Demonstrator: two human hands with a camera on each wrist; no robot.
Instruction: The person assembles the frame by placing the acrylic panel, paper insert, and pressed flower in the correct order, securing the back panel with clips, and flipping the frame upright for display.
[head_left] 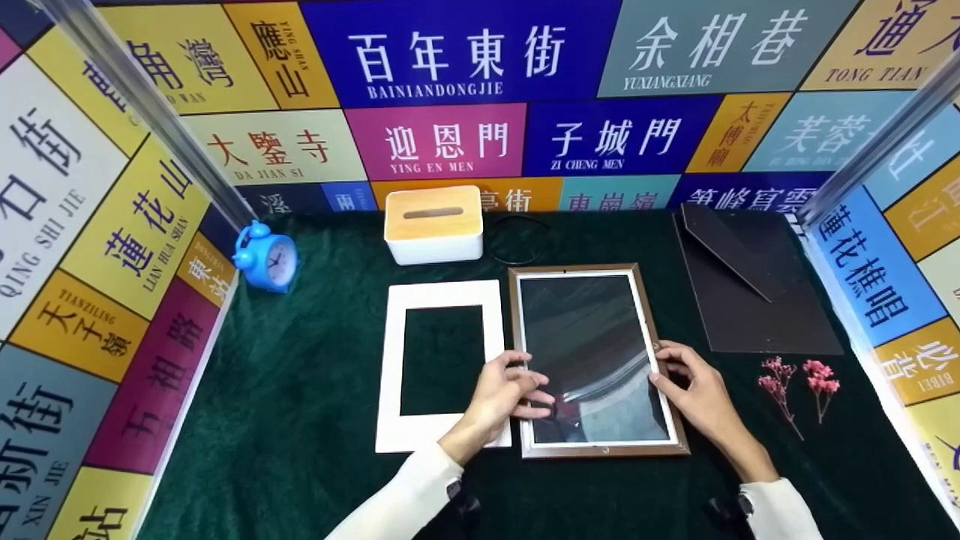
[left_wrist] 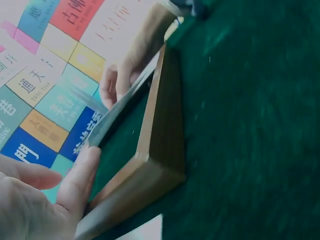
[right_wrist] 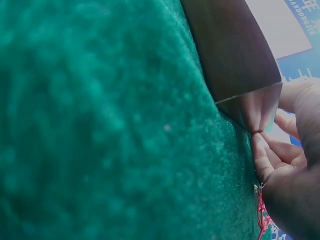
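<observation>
Head view: The surface is covered in green velvet cloth (head_left: pixel 315 390). A brown picture frame (head_left: pixel 570 453) lies right of centre, nearer the front edge than the back. A clear pane (head_left: pixel 585 330) shows over its opening. The left hand (head_left: pixel 510 394) is at the frame's left rim, fingers spread over the pane's edge. The right hand (head_left: pixel 697 386) grips the right rim, thumb on top. A white photo mat (head_left: pixel 394 360) lies just left of the frame; a black backing board (head_left: pixel 757 300) lies towards the back right corner, two pink dried flower sprigs (head_left: pixel 778 390) in front of it.

Left wrist view: The pane is tilted, its left edge raised clear of the frame, its right side down near the right hand. One left finger touches the raised near corner; no closed pinch is evident.

Right wrist view: Right fingertips bear on the frame's outer side wall, beyond the near right corner. The pane cannot be made out.

Handling assessment: The pane appears thin, light and smooth, probably slippery; glass or plastic cannot be determined, so treat as fragile. Recommended hold: opposite edges only, keeping fingertips off the face. The frame appears stiff and is best steadied by its outer rim.
</observation>
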